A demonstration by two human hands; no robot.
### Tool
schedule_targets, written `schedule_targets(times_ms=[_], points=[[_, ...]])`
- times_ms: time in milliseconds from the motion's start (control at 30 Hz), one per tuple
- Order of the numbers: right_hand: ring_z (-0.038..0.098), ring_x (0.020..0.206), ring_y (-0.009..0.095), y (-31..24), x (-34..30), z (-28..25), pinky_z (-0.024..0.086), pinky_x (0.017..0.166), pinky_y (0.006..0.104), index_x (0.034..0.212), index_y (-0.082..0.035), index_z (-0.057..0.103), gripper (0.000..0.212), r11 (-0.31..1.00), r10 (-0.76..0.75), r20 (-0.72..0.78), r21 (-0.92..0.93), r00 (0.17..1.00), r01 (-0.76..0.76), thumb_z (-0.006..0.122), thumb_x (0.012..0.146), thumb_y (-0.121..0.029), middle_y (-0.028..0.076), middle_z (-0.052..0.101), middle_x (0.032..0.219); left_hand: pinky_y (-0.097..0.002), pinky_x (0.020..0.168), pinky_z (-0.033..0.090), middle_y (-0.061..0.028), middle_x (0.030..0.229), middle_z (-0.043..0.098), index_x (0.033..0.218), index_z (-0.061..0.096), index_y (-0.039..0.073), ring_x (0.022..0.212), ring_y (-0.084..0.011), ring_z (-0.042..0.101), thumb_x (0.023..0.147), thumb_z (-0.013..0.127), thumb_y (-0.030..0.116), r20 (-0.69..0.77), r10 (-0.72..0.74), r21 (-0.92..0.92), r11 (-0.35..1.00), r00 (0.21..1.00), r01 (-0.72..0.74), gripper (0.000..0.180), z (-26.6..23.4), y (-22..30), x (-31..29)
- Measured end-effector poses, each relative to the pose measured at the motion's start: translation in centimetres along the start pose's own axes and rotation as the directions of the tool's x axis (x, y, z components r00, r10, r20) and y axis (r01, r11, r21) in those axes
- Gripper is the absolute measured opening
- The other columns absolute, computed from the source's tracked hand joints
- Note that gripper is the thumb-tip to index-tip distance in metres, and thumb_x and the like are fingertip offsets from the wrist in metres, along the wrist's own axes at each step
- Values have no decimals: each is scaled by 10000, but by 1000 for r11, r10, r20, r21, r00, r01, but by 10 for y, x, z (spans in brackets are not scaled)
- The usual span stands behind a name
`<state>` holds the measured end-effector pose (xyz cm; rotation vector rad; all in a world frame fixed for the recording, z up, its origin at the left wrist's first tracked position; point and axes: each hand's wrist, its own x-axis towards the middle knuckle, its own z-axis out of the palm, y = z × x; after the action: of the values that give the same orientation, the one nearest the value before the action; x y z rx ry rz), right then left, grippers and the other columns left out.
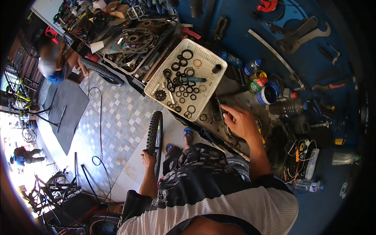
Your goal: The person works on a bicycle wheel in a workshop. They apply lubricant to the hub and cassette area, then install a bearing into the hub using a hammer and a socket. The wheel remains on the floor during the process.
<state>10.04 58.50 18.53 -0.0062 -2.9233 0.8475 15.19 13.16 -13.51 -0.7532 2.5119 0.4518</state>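
Note:
My left hand (148,159) is closed around the knobby tyre of a bicycle wheel (153,131), which stands upright on the floor beside my legs. Over the workbench (231,92), my right hand (242,124) has its fingers stretched out and slightly apart. Its fingertips are at a slim dark metal tool (216,109) lying on the bench; whether they touch it I cannot tell. Just beyond is a white plastic basket (158,80) holding black rings, a toothed cog (160,95) and a teal-handled tool (192,79).
Bottles and a white-blue tub (267,95) crowd the bench's right side. Hand tools hang on the blue wall panel (344,35). A metal parts tray (135,47) lies at the far left. Another person (49,64) sits beyond a tyre (101,73). A black cable (100,129) crosses the tiled floor.

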Motion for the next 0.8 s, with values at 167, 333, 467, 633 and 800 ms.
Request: schedule_targets(times_ms=[167, 333, 467, 633, 800], points=[[651, 668, 263, 6, 15, 14, 539, 633, 382, 1250, -126, 715, 318, 995, -56, -25, 79, 998, 57, 690, 938, -182, 111, 736, 953, -552, 975, 511, -227, 1309, 544, 1361, 431, 84, 1219, -436, 584, 783, 852, 384, 28, -3, 8, 1000, 1000, 3, 775, 4, 6, -1], [654, 668, 259, 13, 29, 17, 540, 625, 379, 1237, -128, 722, 304, 995, -51, 12, 87, 999, 50, 691, 938, -179, 110, 742, 956, -553, 988, 506, -232, 1316, 546, 1363, 436, 81, 1214, -431, 593, 767, 844, 389, 109, -90, 45, 995, 990, 85, 786, 15, 4, -5], [660, 675, 260, 12, 44, 17, 541, 629, 379, 1224, -128, 726, 290, 993, -73, 5, 95, 997, 72, 690, 942, -183, 106, 742, 951, -556, 991, 505, -237, 1311, 549, 1363, 444, 95, 1205, -445, 596, 770, 822, 372, 118, -87, 56, 995, 989, 81, 756, 21, 4, -12], [714, 840, 324, 4, 60, 26, 580, 733, 432, 1210, -120, 721, 277, 990, -101, 60, 100, 993, 95, 665, 948, -190, 110, 751, 1001, -559, 976, 514, -243, 1299, 556, 1358, 448, 110, 1201, -467, 593, 788, 801, 358, 162, -102, 40, 994, 982, 97, 715, 28, 3, -27], [709, 920, 334, 1, 78, 34, 579, 779, 429, 1199, -99, 720, 271, 980, -166, 68, 122, 984, 156, 662, 949, -187, 124, 748, 1022, -569, 957, 512, -260, 1270, 565, 1323, 457, 93, 1189, -473, 594, 830, 767, 328, 148, -66, 11, 998, 987, 65, 627, 40, 1, -33]])
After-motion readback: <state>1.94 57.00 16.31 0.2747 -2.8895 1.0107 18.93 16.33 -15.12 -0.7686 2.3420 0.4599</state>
